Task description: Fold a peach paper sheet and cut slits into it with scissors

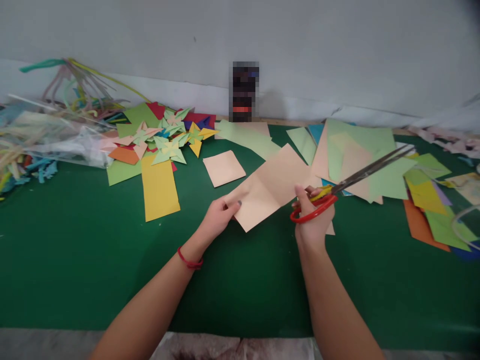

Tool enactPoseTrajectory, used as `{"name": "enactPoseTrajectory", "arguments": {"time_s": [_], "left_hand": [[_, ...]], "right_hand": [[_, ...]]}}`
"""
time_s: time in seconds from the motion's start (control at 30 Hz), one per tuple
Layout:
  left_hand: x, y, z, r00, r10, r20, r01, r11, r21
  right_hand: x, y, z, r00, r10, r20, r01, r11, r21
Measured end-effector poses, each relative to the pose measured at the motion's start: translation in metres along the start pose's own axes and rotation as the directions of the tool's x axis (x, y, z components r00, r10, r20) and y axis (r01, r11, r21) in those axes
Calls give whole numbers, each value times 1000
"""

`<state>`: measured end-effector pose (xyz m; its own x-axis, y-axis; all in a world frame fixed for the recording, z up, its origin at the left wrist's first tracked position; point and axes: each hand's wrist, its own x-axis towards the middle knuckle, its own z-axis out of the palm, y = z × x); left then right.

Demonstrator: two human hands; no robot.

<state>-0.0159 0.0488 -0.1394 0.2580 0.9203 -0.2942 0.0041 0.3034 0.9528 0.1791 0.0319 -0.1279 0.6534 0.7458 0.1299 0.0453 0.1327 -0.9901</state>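
A creased peach sheet of paper (268, 187) is held up over the green table. My left hand (218, 218) pinches its lower left edge, thumb on top. My right hand (314, 215) has its fingers through the red and yellow handles of a pair of scissors (371, 170), whose blades point up and to the right, away from the sheet. The right thumb is close to the sheet's right edge; whether it touches the paper I cannot tell. Just behind the left part of the sheet lies a small peach paper square (224, 168).
Folded paper stars (170, 142) and a yellow paper rectangle (160, 190) lie to the left on the green table (240, 295). Farther left is a clear plastic bag (75, 145) with paper strips. Green and peach sheets (360, 150) and coloured pieces (431, 195) spread at the right.
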Motion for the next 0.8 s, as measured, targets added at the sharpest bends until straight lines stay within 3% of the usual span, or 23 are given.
{"name": "enactPoseTrajectory", "arguments": {"time_s": [0.17,0.33,0.43,0.5,0.57,0.67,0.8], "left_hand": [[2,1,-5,998,53,27,-57,987,153],[6,-3,-6,990,30,-136,-32,999,-16],[5,-3,-2,984,-2,-179,-22,991,-131],[2,-2,2,988,-26,-149,1,986,-165],[-1,-1,6,999,-42,-31,37,988,-151],[-2,-2,9,995,-38,87,48,991,-125],[6,-6,6,996,45,-82,-55,990,-128]], "right_hand": [[1,1,-3,1000,-21,3,21,999,-44],[1,5,-2,999,-49,15,50,997,-62],[0,6,-1,999,-36,7,36,997,-73],[-1,5,0,998,-57,-8,57,997,-51],[-2,3,0,997,-77,-13,77,997,-31],[-2,0,1,1000,-18,-21,17,1000,-26],[-2,-2,2,991,131,-6,-131,991,12]]}}
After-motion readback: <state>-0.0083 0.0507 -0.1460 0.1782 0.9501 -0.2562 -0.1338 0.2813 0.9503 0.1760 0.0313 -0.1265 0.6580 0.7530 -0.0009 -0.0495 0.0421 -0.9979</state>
